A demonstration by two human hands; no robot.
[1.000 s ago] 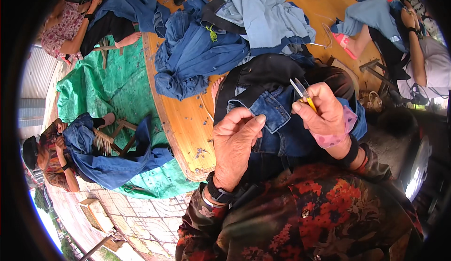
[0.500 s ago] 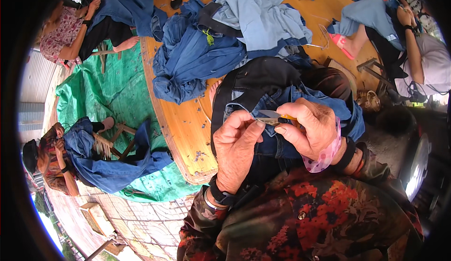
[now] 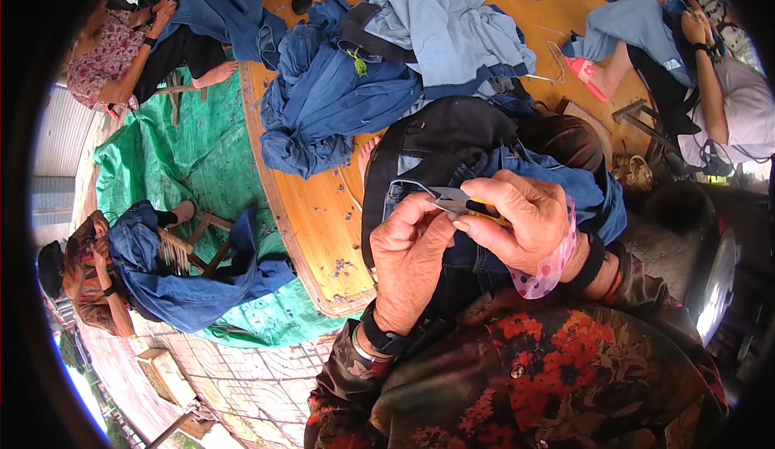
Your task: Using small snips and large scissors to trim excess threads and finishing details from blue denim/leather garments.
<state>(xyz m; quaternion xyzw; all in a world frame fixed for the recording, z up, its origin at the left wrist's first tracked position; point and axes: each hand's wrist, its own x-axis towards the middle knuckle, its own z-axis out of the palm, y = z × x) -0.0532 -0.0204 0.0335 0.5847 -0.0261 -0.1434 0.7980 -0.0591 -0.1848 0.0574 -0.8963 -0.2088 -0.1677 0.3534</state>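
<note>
My left hand is closed in a pinch on the edge of a dark blue denim piece with stitched seams. My right hand grips small yellow-handled thread snips, their metal blades lying at the left hand's fingertips. The point where the blades meet the cloth is partly hidden by fingers. Beneath both hands, dark blue and black denim garments lie bunched over my lap.
A pile of denim lies on the wooden board, beside a green tarp with scissors. Co-workers handle cloth at upper left, lower left and right. A metal disc stands at right.
My right hand has come down and leftward, bringing the snips from upright to nearly level at the left fingertips. My left hand has shifted slightly right in the last half second.
</note>
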